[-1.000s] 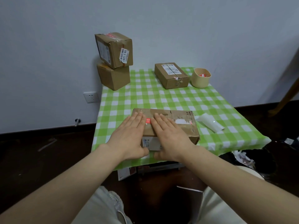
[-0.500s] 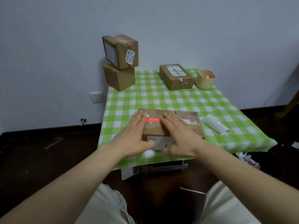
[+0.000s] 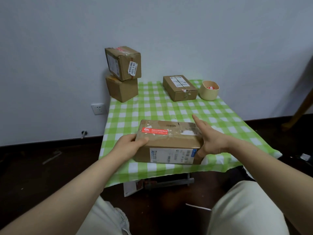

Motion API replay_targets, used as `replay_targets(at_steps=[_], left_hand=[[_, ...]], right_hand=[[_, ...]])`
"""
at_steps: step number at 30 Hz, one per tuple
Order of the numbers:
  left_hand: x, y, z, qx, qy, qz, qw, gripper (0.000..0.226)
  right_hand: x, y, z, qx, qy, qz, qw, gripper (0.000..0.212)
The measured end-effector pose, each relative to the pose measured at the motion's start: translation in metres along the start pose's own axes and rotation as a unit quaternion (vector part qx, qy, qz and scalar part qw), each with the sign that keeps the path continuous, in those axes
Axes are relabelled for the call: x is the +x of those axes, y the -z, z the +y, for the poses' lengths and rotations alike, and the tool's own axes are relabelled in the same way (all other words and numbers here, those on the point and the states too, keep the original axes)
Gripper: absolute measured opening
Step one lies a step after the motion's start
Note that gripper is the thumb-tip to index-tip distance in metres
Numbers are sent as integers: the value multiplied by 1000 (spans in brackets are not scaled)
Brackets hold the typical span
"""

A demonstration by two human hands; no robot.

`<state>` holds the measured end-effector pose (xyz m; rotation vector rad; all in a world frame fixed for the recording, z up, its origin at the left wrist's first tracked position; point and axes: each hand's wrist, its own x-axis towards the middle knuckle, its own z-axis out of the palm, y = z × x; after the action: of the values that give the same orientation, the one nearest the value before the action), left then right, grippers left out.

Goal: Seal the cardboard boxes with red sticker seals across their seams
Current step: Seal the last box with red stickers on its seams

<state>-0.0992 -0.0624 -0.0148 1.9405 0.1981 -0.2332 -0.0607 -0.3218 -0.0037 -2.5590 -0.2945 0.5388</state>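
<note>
Lower centre: cardboard box (image 3: 169,145), close to the near edge of the table (image 3: 152,107). The red sticker seal (image 3: 155,131) lies along the left half of the top seam. The left hand (image 3: 128,146) grips the left end, thumb on top. The right hand (image 3: 211,141) is flat against the right end, fingers straight. Bare cloth mid-frame behind it. Along the far edge: stacked boxes (image 3: 122,63) upper left, then flat box (image 3: 180,88) and cup (image 3: 209,92).

Dim, flat light; soft focus (edges bowed by wide-angle lens)
</note>
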Motion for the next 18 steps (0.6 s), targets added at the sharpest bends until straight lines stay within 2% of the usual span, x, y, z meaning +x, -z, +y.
replay_targets(at_steps=[3, 7, 9, 13, 18], left_hand=[[1, 4, 2, -19, -3, 15, 1000, 11], [5, 15, 11, -144, -8, 58, 988, 17], [7, 18, 17, -185, 19, 49, 981, 18], [9, 22, 23, -190, 76, 27, 978, 29], [7, 28, 25, -206, 103, 5, 973, 29]], right_hand=[[0, -2, -4, -5, 23, 45, 999, 144], [-6, -1, -12, 30, 92, 155, 983, 140], [-8, -2, -15, 41, 122, 191, 973, 138], [-7, -6, -17, 47, 156, 216, 963, 136], [-9, -4, -19, 112, 153, 191, 963, 135]])
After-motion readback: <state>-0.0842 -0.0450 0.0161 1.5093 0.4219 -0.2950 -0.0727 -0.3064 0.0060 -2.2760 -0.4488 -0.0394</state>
